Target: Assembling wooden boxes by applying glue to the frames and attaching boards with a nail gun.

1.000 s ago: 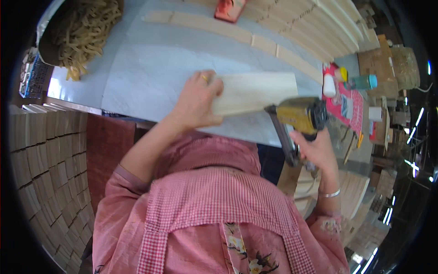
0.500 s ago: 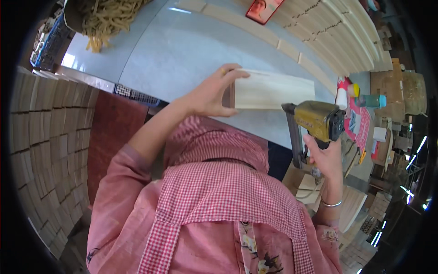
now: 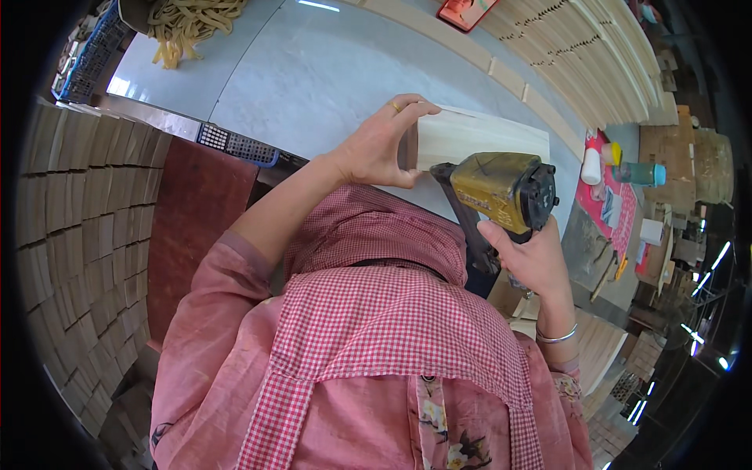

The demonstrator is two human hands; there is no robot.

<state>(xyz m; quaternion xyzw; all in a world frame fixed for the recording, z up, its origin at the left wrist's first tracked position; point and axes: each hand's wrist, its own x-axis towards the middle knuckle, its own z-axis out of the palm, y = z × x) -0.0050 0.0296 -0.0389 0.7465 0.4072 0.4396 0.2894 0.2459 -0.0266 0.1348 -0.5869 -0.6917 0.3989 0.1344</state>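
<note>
A pale wooden box (image 3: 486, 135) lies on the grey-white tabletop in front of me. My left hand (image 3: 384, 142) clamps its left end, fingers over the far corner and thumb at the near one. In my right hand (image 3: 526, 258) is a yellow and black nail gun (image 3: 493, 188), gripped by its handle. The gun's nose points left and reaches the box's near edge, close to my left thumb; whether it touches the wood I cannot tell. The gun's body hides the box's near right part.
Long wooden strips (image 3: 580, 55) are stacked at the far right, beside a red phone (image 3: 464, 11). Yellowish bands (image 3: 188, 27) lie at the far left. Small wooden blocks (image 3: 86, 211) are piled high on the left. A teal bottle (image 3: 638, 174) stands right of the table.
The nail gun has swung left and closer to the box's near left corner, carried by my right hand. My left hand and the box appear slightly farther right in the picture.
</note>
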